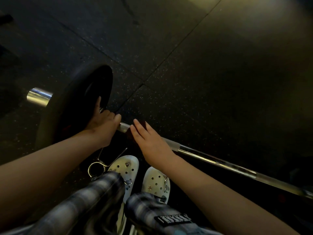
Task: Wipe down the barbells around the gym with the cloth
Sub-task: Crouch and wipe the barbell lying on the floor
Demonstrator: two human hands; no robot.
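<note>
A barbell (211, 159) lies on the dark rubber floor, running from lower right to centre left. It carries a black weight plate (76, 102), with its chrome sleeve end (39, 96) sticking out beyond the plate. My left hand (103, 124) grips the bar right beside the plate, and its thumb points up against the plate's face. My right hand (150, 145) lies with straight fingers over a dark cloth (131, 135) and presses it onto the bar just right of the left hand. Most of the cloth is hidden under the hand.
A metal spring collar clip (97, 167) lies on the floor by my left foot. My feet in white clogs (125, 167) stand close to the bar. The speckled floor tiles (186, 65) stretch away beyond the bar.
</note>
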